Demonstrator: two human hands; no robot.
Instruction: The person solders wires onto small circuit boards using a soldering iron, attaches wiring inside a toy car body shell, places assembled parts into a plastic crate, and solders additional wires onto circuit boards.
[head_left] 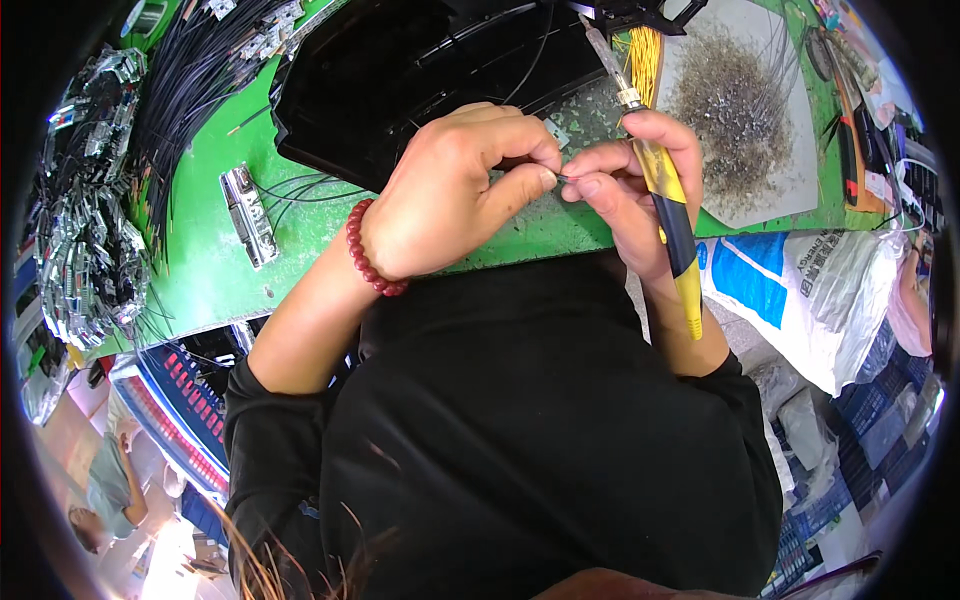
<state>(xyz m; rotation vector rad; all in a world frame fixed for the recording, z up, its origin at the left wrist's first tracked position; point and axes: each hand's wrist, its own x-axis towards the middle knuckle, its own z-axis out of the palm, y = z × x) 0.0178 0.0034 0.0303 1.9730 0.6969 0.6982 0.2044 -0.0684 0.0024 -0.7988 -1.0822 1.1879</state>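
Note:
Over the near edge of the green table (205,290), my two hands meet with their fingertips close together. My left hand (440,190), with a dark red bead bracelet (362,255) at its wrist, pinches the end of a thin dark wire (563,179) between thumb and forefinger. My right hand (632,205) touches the same wire with thumb and fingertips. It also holds a yellow and black soldering iron (677,225) across the palm, its metal tip angled up and away from me. Beyond my left hand lies a large glossy black plastic housing (400,80).
A small metal part with black leads (248,215) lies left. Further left are heaped metal parts (95,210) and black wires (195,90). Yellow wires (643,65) and a grey sheet (790,195) bearing wire scraps lie right, with pliers (850,160) beyond. A white bag (830,300) hangs at right.

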